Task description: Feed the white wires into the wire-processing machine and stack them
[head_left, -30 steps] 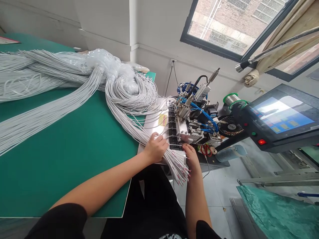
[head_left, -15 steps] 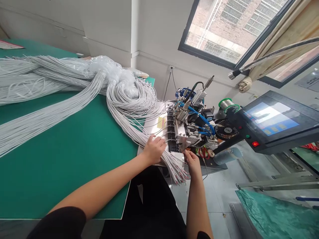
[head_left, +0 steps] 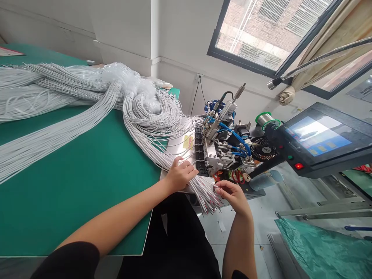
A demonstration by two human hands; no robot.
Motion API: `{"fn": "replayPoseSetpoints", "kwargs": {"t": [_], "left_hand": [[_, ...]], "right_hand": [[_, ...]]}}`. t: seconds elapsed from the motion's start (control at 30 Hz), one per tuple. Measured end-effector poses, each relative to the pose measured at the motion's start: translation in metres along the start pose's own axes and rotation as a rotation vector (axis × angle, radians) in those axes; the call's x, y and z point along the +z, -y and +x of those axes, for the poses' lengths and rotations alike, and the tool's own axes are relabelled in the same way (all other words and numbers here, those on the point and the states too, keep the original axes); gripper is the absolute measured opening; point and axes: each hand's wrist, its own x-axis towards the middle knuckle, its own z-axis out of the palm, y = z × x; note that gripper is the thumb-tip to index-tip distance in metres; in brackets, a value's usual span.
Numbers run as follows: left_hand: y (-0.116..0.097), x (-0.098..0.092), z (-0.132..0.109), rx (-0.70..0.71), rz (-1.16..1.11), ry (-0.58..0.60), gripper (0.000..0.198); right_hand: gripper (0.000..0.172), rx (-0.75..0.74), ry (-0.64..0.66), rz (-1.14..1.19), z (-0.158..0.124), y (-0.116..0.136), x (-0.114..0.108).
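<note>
A thick bundle of grey wires (head_left: pixel 139 116) runs across the green table (head_left: pixel 72 182) to a small wire-processing machine (head_left: pixel 223 147). My left hand (head_left: pixel 180 174) rests closed on the bundle where it fans out at the table's corner. The wire ends (head_left: pixel 207 195) with red tips hang past the edge. My right hand (head_left: pixel 232 193) is just below the machine, thumb and fingers pinched on the end of one grey wire beside the fanned tips.
A black control box with a lit touchscreen (head_left: pixel 319 139) and a red button stands to the right of the machine. A small fan (head_left: pixel 263 149) and a wire spool (head_left: pixel 266 120) sit behind it. Green sheeting (head_left: pixel 319 248) lies on the floor at lower right. A window is above.
My right hand has drawn back from the machine's front, down and to the right, and now pinches a wire end. My left hand has stayed on the bundle.
</note>
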Motion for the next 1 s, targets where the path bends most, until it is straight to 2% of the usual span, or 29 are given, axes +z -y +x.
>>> {"fn": "replayPoseSetpoints", "kwargs": {"t": [0.17, 0.27, 0.5, 0.8, 0.9, 1.0], "left_hand": [[0.001, 0.001, -0.001, 0.0, -0.005, -0.032, 0.029], [0.001, 0.002, -0.002, -0.001, -0.01, -0.036, 0.025], [0.001, 0.003, -0.001, 0.006, -0.017, -0.001, 0.018], [0.001, 0.003, 0.001, 0.003, 0.005, 0.05, 0.018], [0.001, 0.003, 0.002, 0.014, 0.007, 0.027, 0.026], [0.001, 0.003, 0.001, 0.013, 0.009, 0.015, 0.029]], "right_hand": [[0.028, -0.008, -0.323, 0.12, 0.019, -0.008, 0.012], [0.031, 0.012, -0.424, 0.224, 0.032, -0.013, 0.022], [0.036, 0.034, -0.411, 0.346, 0.044, -0.018, 0.037], [0.037, 0.087, -0.319, 0.41, 0.046, -0.021, 0.029], [0.035, 0.105, -0.336, 0.277, 0.047, -0.024, 0.027], [0.032, 0.06, -0.371, 0.074, 0.047, -0.022, 0.027]]}}
